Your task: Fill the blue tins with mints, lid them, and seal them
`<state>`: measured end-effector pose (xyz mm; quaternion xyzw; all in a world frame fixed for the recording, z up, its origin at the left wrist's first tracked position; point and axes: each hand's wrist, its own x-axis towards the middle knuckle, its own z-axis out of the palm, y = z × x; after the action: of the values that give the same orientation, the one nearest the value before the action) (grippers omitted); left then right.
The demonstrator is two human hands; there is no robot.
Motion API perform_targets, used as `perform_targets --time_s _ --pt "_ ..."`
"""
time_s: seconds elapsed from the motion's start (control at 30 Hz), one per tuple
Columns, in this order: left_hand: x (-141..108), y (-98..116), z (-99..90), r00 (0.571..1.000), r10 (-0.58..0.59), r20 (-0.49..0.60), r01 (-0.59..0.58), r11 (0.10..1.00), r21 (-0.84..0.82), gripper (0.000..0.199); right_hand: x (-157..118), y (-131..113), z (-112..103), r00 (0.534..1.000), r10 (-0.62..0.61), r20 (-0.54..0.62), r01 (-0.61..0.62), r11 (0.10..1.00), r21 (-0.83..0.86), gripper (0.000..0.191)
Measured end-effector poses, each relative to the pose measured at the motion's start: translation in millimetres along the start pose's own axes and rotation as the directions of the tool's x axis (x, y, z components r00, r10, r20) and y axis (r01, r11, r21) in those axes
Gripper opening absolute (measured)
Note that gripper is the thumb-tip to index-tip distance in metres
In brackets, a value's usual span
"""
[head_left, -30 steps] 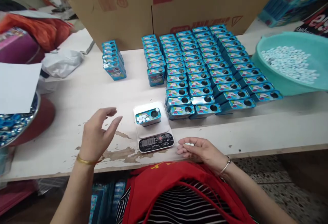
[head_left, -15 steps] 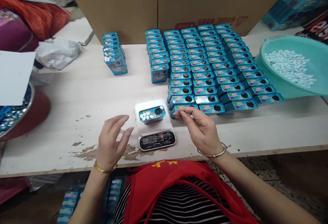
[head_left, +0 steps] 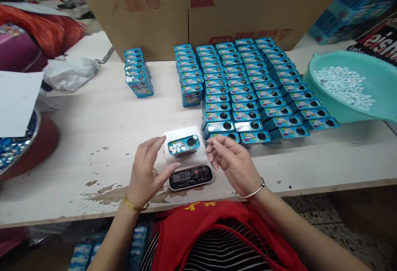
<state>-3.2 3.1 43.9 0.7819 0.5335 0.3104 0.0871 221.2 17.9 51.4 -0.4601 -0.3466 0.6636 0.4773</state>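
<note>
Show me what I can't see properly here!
In the head view:
Right hand: curled, so it hides anything inside.
Tin on the scale: its insides, too dark through the small hole.
Bowl: the picture's right edge cuts part off.
Red pot: the left edge cuts it off, and paper covers some.
Scale's small print: too tiny and blurry.
</note>
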Motion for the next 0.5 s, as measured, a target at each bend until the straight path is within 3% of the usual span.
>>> perform_targets --time_s 0.1,0.17,0.27,0.37,0.5 --pt "4.2 -10.7 15.3 0.995 -0.028 0.095 0.034 0.997 -0.064 0.072 0.2 6.1 -0.8 0.943 0.305 0.135 -0.326 0.926 0.189 0.032" --pt "5.1 -15.9 27.2 0.993 -0.035 0.110 0.046 0.994 -0.102 0.070 4.7 10.3 -0.3 0.899 0.406 0.167 -0.436 0.867 0.240 0.038" --pt "6.5 -17.2 38.2 0.991 -0.082 0.104 0.098 0.983 -0.153 0.068 13.5 11.5 2.4 0.856 0.475 0.201 -0.514 0.821 0.249 0.042" --pt "8.9 -13.8 35.8 0.987 -0.117 0.106 0.138 0.965 -0.222 0.071 17.1 11.0 5.7 0.845 0.483 0.231 -0.531 0.811 0.247 0.039" --pt "15.7 -9.5 15.3 1.000 0.009 -0.018 -0.012 0.987 -0.163 0.056 11.9 18.7 11.7 0.812 0.524 0.256 -0.580 0.773 0.258 0.032"
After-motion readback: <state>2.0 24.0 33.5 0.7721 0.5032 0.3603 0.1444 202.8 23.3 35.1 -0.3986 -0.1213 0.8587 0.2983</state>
